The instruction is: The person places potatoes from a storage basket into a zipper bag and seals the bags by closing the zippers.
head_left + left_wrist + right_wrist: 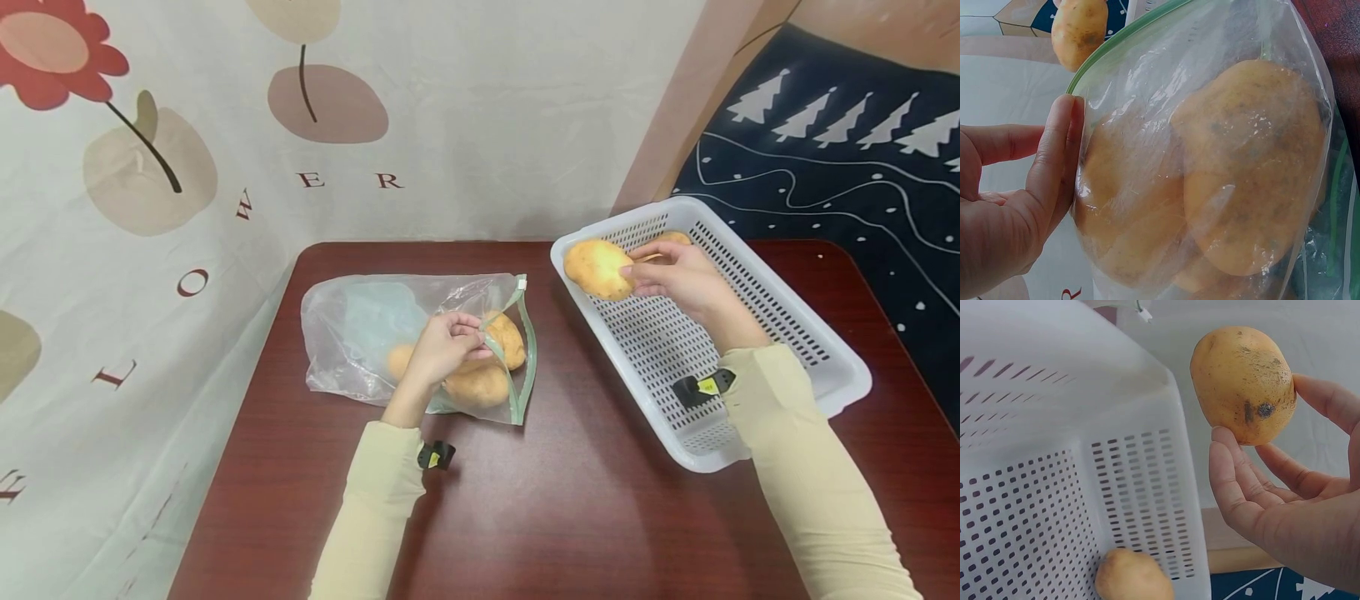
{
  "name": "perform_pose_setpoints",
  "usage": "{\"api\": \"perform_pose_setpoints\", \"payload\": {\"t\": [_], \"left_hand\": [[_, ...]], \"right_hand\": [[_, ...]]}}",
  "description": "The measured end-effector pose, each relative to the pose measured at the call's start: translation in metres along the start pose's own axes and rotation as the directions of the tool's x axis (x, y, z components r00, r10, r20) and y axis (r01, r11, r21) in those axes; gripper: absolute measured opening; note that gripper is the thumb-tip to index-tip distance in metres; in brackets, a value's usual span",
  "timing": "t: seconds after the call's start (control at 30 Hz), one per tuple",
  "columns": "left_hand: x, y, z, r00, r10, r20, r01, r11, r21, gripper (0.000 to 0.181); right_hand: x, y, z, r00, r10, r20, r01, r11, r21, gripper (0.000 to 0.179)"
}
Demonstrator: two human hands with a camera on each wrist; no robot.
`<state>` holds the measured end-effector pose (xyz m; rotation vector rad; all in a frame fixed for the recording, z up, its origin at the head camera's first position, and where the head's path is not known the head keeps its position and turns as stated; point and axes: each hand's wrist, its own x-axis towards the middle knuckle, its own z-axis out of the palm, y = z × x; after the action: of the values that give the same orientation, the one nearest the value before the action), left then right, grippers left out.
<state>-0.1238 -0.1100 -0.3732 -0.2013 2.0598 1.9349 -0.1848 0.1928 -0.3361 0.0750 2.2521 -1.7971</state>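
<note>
My right hand [678, 279] pinches a potato [599, 269] by its end, above the far left part of the white basket. In the right wrist view that potato [1242, 385] shows dark blemishes, with thumb and fingertips at its edge. Another potato [1134, 576] lies in the basket, partly behind my hand in the head view. My left hand [447, 348] pinches the green-edged rim of a clear zip bag [360, 333]. Several potatoes [1254, 169] sit inside the bag near its mouth, which faces right and stands apart.
The white perforated basket [843, 385] stands on the right of the dark red table [555, 517]. A white slider [521, 283] is at the far end of the bag's mouth. Behind the table hangs a printed cloth [495, 150], with a navy tree-patterned cloth [825, 179] at right.
</note>
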Motion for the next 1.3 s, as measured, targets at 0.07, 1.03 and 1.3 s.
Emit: {"api": "perform_pose_setpoints", "payload": {"t": [0.07,1.03,1.3], "left_hand": [[0.0,0.0,0.0,1.0,0.002,0.002,-0.002,1.0,0.002,0.022],[-0.001,0.001,0.0,1.0,-0.002,-0.007,0.002,1.0,0.004,0.022],[0.0,0.0,0.0,1.0,0.003,0.001,-0.003,1.0,0.0,0.022]], "right_hand": [[-0.001,-0.002,0.001,1.0,-0.01,0.004,0.01,1.0,0.003,0.04],[-0.008,0.002,0.046,0.987,-0.048,0.153,0.04,0.998,0.053,0.034],[-0.011,0.008,0.054,0.983,-0.036,0.18,0.034,0.999,0.016,0.036]]}}
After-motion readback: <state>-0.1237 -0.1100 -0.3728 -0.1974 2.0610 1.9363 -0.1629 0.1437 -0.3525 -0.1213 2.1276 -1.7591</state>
